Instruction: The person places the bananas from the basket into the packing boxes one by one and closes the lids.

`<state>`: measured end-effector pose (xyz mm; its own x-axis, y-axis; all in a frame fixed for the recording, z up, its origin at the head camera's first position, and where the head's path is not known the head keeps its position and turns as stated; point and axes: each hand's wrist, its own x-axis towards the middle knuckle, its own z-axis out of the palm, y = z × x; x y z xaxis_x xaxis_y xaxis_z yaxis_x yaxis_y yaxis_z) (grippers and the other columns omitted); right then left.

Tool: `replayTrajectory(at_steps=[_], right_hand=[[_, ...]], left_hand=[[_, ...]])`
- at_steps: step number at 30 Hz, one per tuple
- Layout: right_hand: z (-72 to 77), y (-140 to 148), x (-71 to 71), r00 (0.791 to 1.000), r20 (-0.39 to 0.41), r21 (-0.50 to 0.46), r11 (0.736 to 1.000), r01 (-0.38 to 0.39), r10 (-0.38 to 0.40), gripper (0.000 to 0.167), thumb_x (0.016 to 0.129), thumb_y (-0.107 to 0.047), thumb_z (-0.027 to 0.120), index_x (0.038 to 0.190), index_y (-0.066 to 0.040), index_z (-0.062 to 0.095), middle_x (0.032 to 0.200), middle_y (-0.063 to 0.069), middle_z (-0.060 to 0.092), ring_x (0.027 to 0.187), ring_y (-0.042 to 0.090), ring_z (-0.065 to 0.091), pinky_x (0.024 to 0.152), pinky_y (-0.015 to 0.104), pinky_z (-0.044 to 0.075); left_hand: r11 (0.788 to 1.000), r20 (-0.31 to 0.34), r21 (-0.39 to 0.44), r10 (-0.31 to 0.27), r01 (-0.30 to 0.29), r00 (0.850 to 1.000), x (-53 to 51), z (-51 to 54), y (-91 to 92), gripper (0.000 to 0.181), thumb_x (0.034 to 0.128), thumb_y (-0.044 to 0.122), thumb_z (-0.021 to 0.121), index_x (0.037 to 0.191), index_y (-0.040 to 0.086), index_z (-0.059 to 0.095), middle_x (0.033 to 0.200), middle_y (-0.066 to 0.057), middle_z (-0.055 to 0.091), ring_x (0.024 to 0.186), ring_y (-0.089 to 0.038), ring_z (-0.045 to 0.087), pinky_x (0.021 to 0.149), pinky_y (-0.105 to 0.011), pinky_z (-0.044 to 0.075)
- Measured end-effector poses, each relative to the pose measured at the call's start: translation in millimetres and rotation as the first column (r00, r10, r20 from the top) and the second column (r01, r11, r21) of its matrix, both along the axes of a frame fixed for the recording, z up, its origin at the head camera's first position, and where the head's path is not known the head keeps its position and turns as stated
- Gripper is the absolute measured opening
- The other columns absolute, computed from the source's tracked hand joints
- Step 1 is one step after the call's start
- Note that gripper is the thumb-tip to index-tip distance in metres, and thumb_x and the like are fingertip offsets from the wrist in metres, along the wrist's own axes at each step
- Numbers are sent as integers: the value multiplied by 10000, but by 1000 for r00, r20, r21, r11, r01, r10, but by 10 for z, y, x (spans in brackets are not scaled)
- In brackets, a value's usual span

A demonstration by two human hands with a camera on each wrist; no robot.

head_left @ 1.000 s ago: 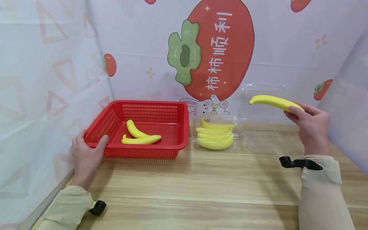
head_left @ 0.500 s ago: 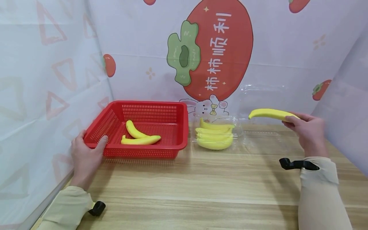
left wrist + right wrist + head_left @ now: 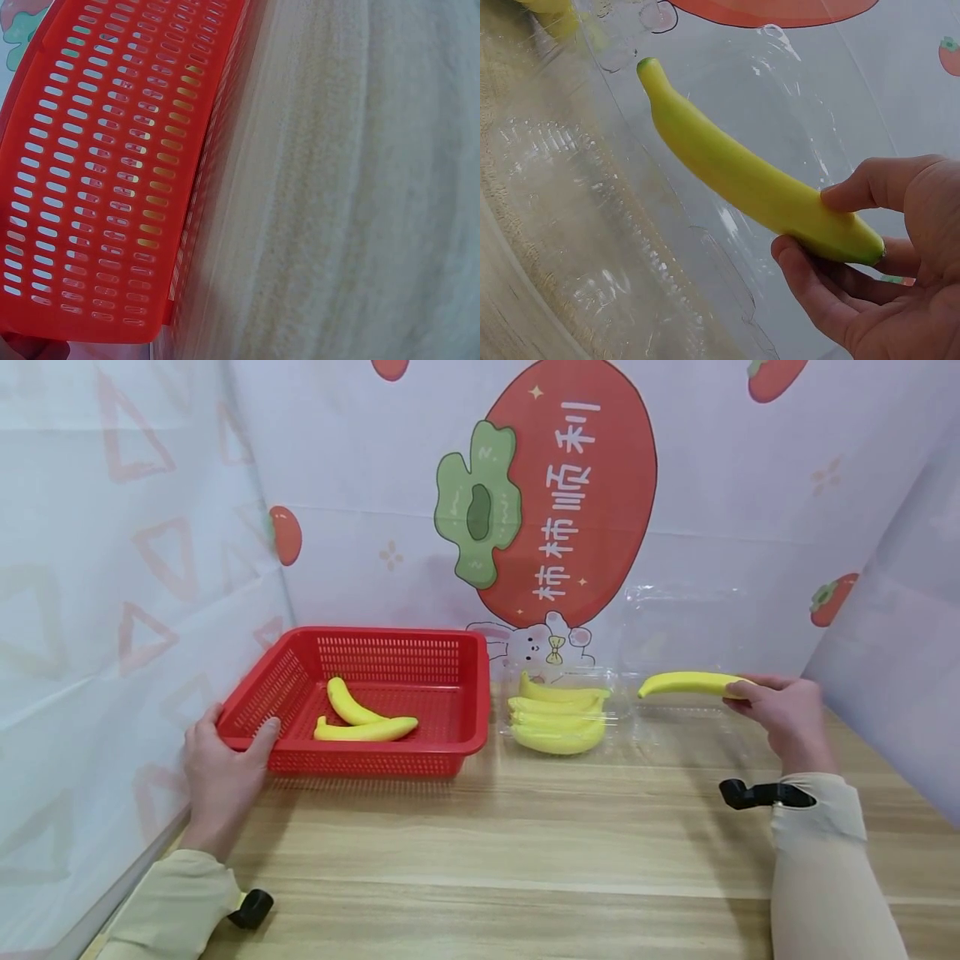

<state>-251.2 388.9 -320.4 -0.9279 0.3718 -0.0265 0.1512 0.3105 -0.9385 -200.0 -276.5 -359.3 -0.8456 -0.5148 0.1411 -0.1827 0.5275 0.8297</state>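
Work looked roughly partway along. The left-hand clear box [image 3: 613, 683] was already loaded with several bananas [image 3: 558, 739] in a row; whether it was latched could not be told. Beside it, the right-hand clear box [image 3: 693, 735] stood with its lid [image 3: 678, 627] upright near the back wall, and no banana showed in its base. The right hand [image 3: 780, 714] had its fingers and thumb pinched on a single banana [image 3: 686, 682] near one end, the other end pointing left, in front of that lid and seemingly over the base. It was up in the air, so not yet set down. The left hand [image 3: 223, 777] had its fingers and thumb hooked round the near left corner of the red basket [image 3: 375, 747], which sat on the surface [image 3: 487, 860]. Two loose bananas [image 3: 367, 729] lay touching inside the basket, unboxed. By the look of it, one box was done, the second was not begun, and the held banana plus the basket pair were left to deal with.
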Motion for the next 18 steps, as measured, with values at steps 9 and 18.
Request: replayTrajectory(at_steps=[9, 18], right_hand=[[-38, -33, -35, 998, 69, 87, 996, -20, 14, 624, 1033, -249, 678, 1538, 69, 495, 1166, 32, 580, 802, -35, 641, 743, 136, 602], [-133, -72, -87, 997, 56, 144, 987, -69, 61, 598, 1050, -215, 639, 1524, 114, 482, 1246, 110, 587, 803, -87, 623, 778, 134, 597]], left_hand=[[1000, -11, 9, -2, 2, 1000, -3, -8, -3, 909, 1028, 475, 603, 1700, 59, 155, 1636, -264, 309, 1451, -428, 363, 1157, -647, 451], [1000, -13, 10, -3, 3, 1000, 1, -15, -3, 906, 1028, 474, 604, 1700, 61, 158, 1633, -262, 313, 1446, -425, 368, 1152, -648, 458]])
